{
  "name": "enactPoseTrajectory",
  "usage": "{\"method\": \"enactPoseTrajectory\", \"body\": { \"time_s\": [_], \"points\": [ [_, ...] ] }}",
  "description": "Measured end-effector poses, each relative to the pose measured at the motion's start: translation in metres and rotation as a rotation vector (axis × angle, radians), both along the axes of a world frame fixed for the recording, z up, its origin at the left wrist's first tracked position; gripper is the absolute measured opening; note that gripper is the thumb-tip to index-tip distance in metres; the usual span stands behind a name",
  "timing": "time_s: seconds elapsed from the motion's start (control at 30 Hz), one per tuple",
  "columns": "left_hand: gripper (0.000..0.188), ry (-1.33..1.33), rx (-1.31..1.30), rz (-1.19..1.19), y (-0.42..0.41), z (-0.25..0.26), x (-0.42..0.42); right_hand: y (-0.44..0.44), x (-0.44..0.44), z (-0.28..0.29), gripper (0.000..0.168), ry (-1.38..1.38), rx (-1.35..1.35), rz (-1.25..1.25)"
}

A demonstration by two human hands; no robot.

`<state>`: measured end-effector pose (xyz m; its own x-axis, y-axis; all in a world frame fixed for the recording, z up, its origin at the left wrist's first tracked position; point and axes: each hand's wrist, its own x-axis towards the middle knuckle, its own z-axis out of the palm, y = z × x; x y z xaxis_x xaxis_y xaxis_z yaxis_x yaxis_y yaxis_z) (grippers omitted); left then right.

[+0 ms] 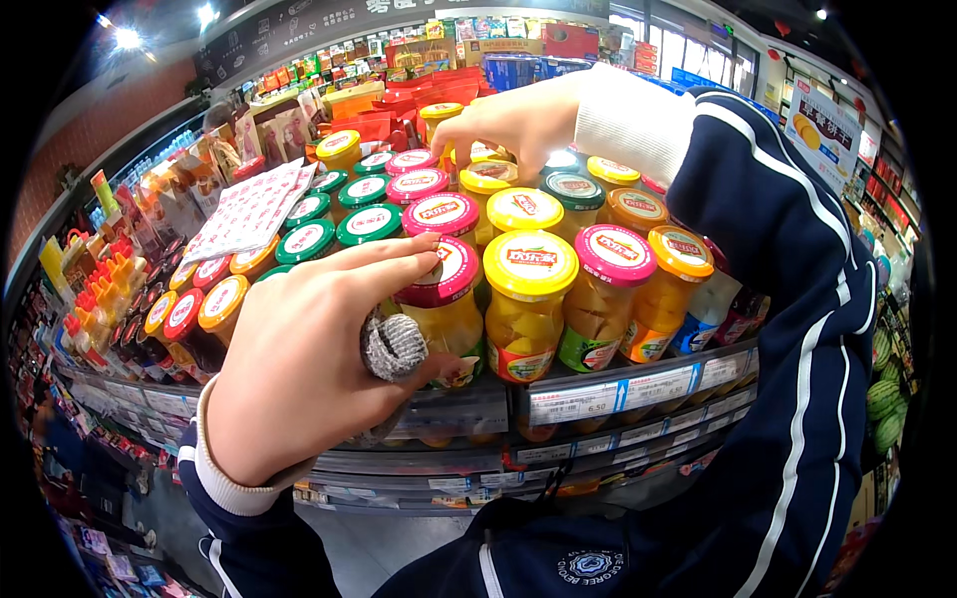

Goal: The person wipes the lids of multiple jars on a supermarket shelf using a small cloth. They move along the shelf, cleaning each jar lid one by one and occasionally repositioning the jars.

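Observation:
My left hand [291, 351] has a rolled grey knit cloth [394, 347] tucked in its grasp. Its fingertips rest on the pink lid of a glass jar of yellow fruit [441, 325] at the front of the shelf, with the thumb low beside the jar. My right hand [516, 123] reaches over the back rows, fingers bent down around a yellow-lidded jar [486, 152]; whether they grip it is hidden. Close in front stand another yellow-lidded fruit jar [531, 299], a pink-lidded jar [605, 295] and an orange-lidded jar [669, 288].
Green-lidded jars [368, 224] stand in rows left of centre. Printed paper sheets [247, 209] lie across lids there. A price-tag strip [613, 396] edges the shelf. Red packages [441, 90] and blue tubs [516, 71] rise behind. Watermelons [887, 396] sit far right.

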<state>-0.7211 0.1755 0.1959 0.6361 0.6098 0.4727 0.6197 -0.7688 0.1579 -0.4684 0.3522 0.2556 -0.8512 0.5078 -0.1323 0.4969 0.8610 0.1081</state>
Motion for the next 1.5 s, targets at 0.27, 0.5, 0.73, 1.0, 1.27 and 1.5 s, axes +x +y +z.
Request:
{"method": "enactPoseTrajectory", "body": {
  "time_s": [0.27, 0.5, 0.73, 1.0, 1.27, 1.5],
  "points": [
    [0.062, -0.007, -0.007, 0.001, 0.001, 0.0, -0.001, -0.009, -0.008, 0.005, 0.083, -0.104, 0.068, -0.066],
    [0.063, -0.016, -0.052, 0.005, -0.001, 0.001, -0.001, -0.012, -0.015, 0.006, 0.07, -0.166, 0.046, 0.008],
    [0.065, -0.028, -0.068, 0.039, -0.001, -0.002, -0.004, -0.027, -0.037, 0.019, 0.072, -0.376, 0.001, -0.198],
    [0.068, -0.049, -0.086, -0.091, 0.006, -0.002, 0.001, -0.038, -0.004, 0.029, 0.062, -0.11, -0.124, -0.176],
    [0.069, -0.044, -0.092, -0.091, 0.004, -0.002, 0.002, 0.014, 0.003, 0.011, 0.047, 0.107, 0.228, -0.294],
    [0.071, -0.078, -0.12, -0.063, -0.002, -0.007, -0.002, 0.023, -0.038, -0.011, 0.065, -0.126, 0.373, -0.65]
  ]
}}
